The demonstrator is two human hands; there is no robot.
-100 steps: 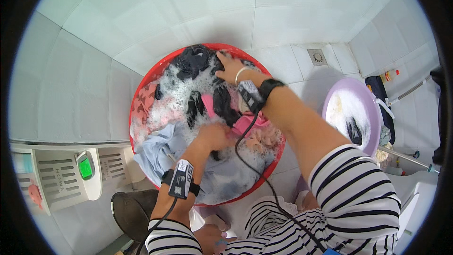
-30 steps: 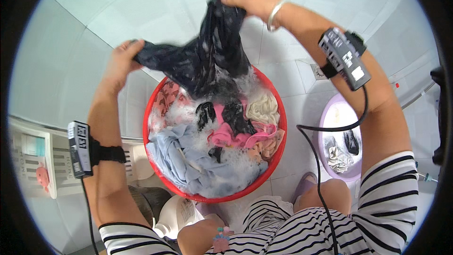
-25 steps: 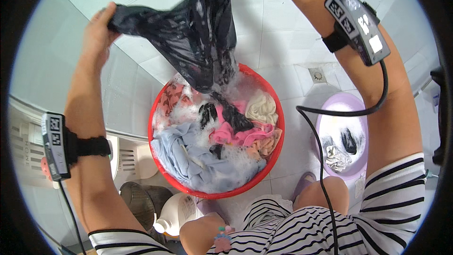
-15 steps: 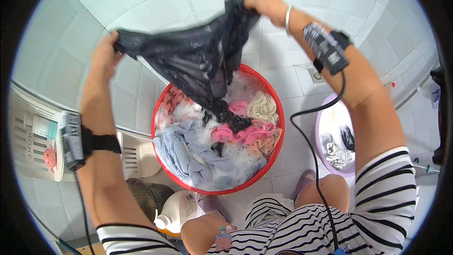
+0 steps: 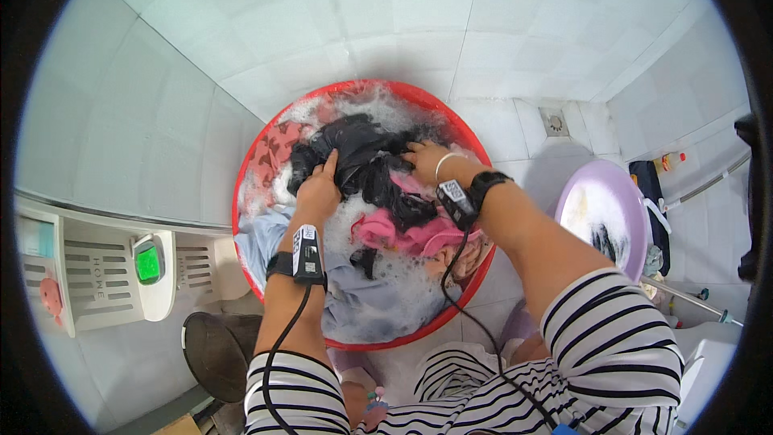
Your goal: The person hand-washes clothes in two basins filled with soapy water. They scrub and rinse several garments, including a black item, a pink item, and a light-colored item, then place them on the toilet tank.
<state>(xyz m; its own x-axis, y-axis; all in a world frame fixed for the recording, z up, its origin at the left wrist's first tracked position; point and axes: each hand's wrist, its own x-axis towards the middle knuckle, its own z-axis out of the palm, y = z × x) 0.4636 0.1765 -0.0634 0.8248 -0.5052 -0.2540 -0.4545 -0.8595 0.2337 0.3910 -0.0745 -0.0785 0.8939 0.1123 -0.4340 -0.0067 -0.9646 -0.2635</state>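
Black cloth [image 5: 354, 145]: while suds sit all around it, it's bunched up toward the far side of the red tub [image 5: 419, 95], on top of the wash
Left hand [image 5: 318, 187]: on the cloth's near left edge, index finger stretched out; honestly can't tell if the grip is closed on anything
Right hand [image 5: 428, 159]: fingers spread a bit on its right side, can't tell how tight that grip is either
Pink cloth [image 5: 378, 229]: just nearer than the black stuff, kinda crumpled
Purple basin [image 5: 600, 171]: off to the right, foam inside
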